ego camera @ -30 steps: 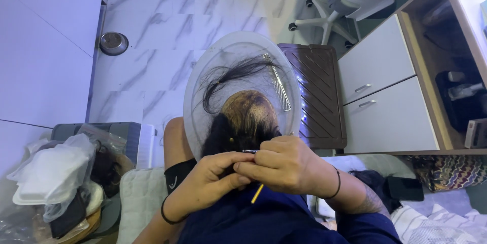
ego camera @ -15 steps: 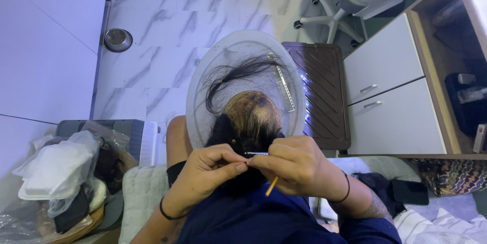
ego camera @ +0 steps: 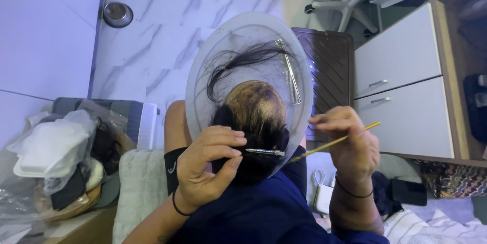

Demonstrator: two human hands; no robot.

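On a round clear tray (ego camera: 203,71), a wig (ego camera: 253,122) with a silver clip (ego camera: 265,151). Left hand (ego camera: 205,168) curled, fingertips pinching the wig's dark hair. Right hand (ego camera: 350,140) loosely closed, gripping a thin yellow stick (ego camera: 337,141).

Wig (ego camera: 253,122) is black hair with a tan-gold cap showing on top. Round tray (ego camera: 203,71) under it is see-through grey, with a silver comb (ego camera: 289,71) on it. Beyond the tray, white marble floor (ego camera: 152,36) with grey veins. Right of the tray there's a yellow stick (ego camera: 335,141) and white drawers (ego camera: 401,86).
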